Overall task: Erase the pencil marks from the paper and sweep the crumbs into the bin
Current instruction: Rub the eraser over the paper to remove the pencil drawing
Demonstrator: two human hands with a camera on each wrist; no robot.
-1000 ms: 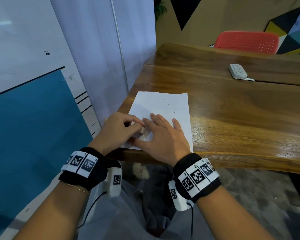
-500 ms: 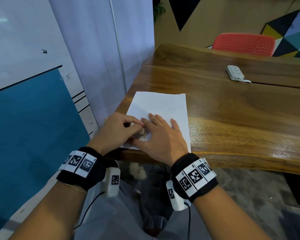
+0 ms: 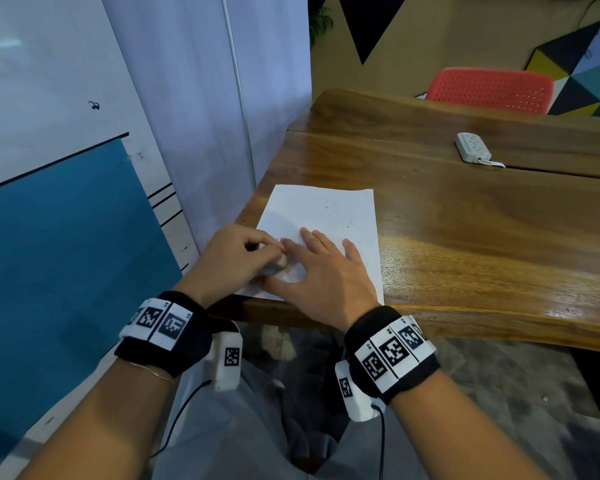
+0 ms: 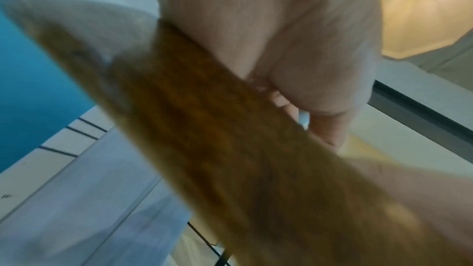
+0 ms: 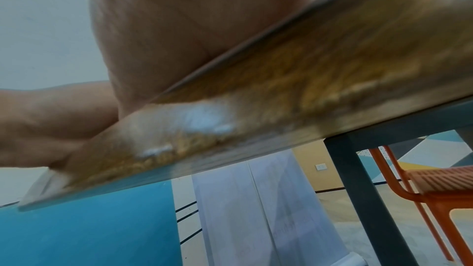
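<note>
Both wrists sit at the near table edge, each in a black band with square printed markers.

Left hand (image 3: 238,259): fingers curled, thumb and fingertips pinching a small pale eraser (image 3: 282,261) down on the paper. In the left wrist view the hand is a blurred fist; a bit of white shows between the fingers.

Right hand (image 3: 321,271): flat, fingers straight and spread, palm down on the near half of the paper, its index finger touching the left hand's fingertips. The two hands lie together over the sheet's near left part.

Paper (image 3: 326,209): white sheet, long side running away from the person, near edge at the table lip, close to the table's left corner. Faint grey smudge near the fingers. Small dark specks, crumbs (image 3: 329,204), scattered over the far and right portions.

Wooden table (image 3: 482,244): glossy brown slab, grain visible.

Farther off, well apart from the paper: white power strip (image 3: 471,147) with cord. Beyond the table, a red perforated chair back (image 3: 489,90).
</note>
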